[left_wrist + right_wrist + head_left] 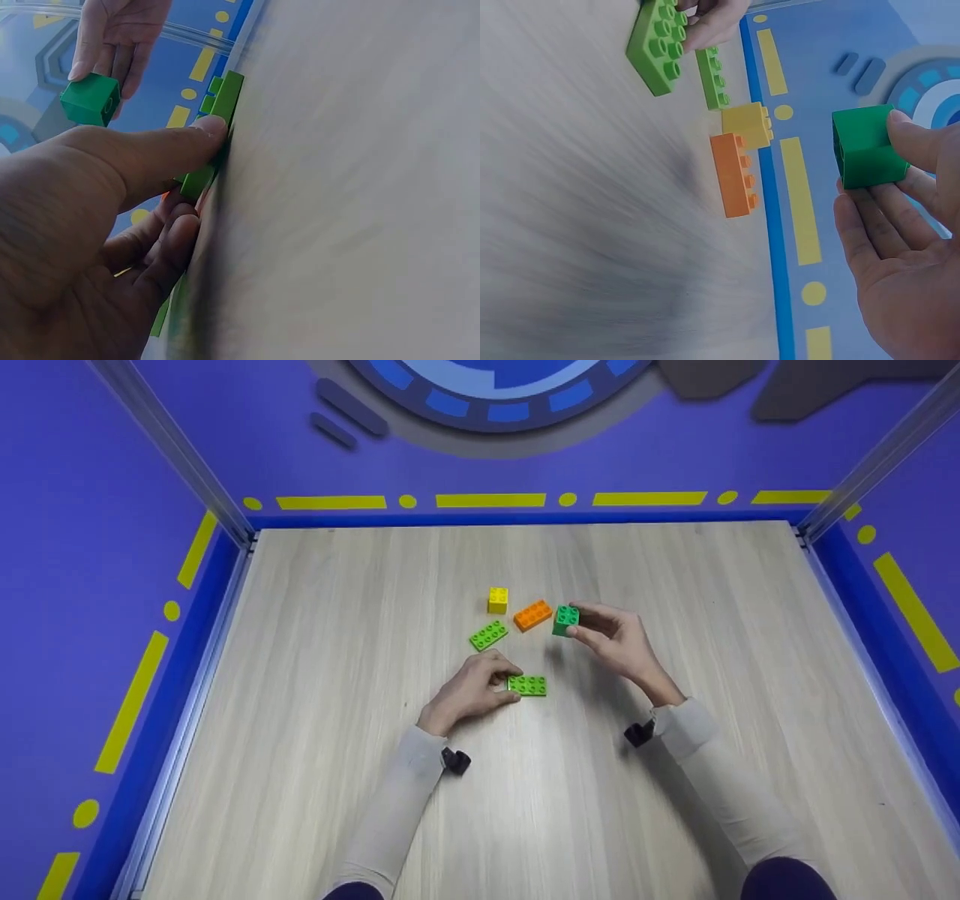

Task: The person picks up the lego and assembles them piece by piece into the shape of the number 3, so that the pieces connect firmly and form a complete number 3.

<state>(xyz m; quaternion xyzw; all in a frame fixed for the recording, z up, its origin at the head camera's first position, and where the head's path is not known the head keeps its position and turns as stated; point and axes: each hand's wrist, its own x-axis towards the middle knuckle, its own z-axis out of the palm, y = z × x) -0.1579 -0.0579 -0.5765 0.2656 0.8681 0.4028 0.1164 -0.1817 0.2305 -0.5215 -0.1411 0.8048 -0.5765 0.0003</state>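
Between thumb and fingers my right hand pinches a dark green toy building brick, held above the table. The right wrist view shows this green brick as a tall block with its studs turned away. My left hand grips the left end of a flat light green brick, studs up, low over the table. In the left wrist view the thumb presses on the side of that light green brick. A second light green flat brick lies just beyond the left hand.
An orange brick lies between the second light green brick and the dark green one. Behind them stands a yellow brick. The wooden table is bordered by blue walls with yellow markings at the back and sides.
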